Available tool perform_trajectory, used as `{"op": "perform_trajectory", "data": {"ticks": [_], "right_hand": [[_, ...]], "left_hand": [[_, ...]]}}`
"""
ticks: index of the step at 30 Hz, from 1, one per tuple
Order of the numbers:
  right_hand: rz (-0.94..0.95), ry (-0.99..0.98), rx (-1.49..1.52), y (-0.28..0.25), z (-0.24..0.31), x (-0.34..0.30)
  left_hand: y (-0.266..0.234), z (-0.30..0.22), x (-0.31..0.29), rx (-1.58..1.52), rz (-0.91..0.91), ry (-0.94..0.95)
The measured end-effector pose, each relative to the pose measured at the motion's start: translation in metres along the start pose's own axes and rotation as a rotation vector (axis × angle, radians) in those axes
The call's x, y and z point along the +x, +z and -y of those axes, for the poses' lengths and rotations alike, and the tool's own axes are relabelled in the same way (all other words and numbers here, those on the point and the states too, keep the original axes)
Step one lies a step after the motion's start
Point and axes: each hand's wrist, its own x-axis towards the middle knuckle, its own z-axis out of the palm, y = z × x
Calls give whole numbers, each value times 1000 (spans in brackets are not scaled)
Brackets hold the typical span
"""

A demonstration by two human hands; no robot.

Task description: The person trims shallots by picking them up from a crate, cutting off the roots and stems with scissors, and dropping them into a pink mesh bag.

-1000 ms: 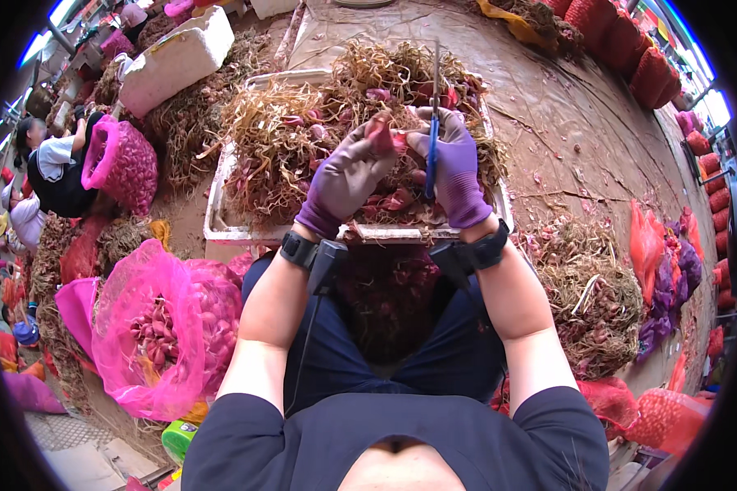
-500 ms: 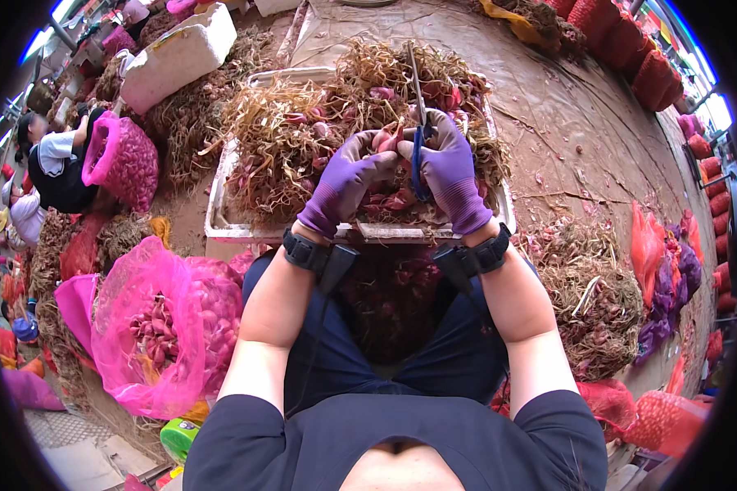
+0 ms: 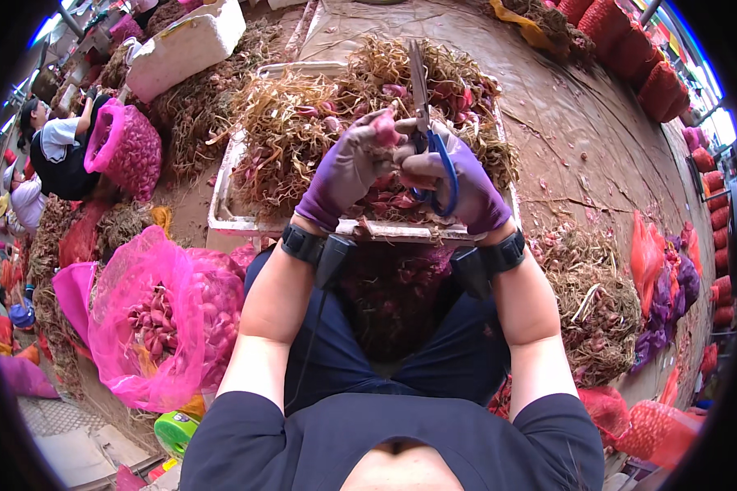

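My left hand (image 3: 345, 170), in a purple glove with greyish palm, is closed around a pinkish-red shallot (image 3: 385, 129) near its fingertips. Blue-handled scissors (image 3: 418, 82) are in my gloved right hand (image 3: 469, 182), blades pointing away from me and the handle loops below my fingers. Both hands are close together over a white foam tray (image 3: 221, 200). Dried shallots with long straw-coloured tops (image 3: 274, 143) are heaped in it. Loose reddish shallots (image 3: 393, 199) show below my hands.
At left stands an open pink mesh bag (image 3: 123, 270) of shallots. Another pink bag (image 3: 131, 151) is by a seated person (image 3: 57, 147). A white foam box (image 3: 187, 53) lies far left. Dried shallots (image 3: 598, 311) are piled at right, beside red and purple netting (image 3: 659, 286).
My hands have moved slightly apart. The scissors have turned so that the blue loops show more openly, and the shallot has risen in my left fingers.
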Motion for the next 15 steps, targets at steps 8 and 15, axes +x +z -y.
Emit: {"op": "perform_trajectory", "data": {"ticks": [8,15], "right_hand": [[-329,-296,-464,-20,-16,15],[-316,-344,-429,-8,-18,12]], "left_hand": [[22,9,-2,636,-230,259],[19,27,-2,822,-188,343]]}}
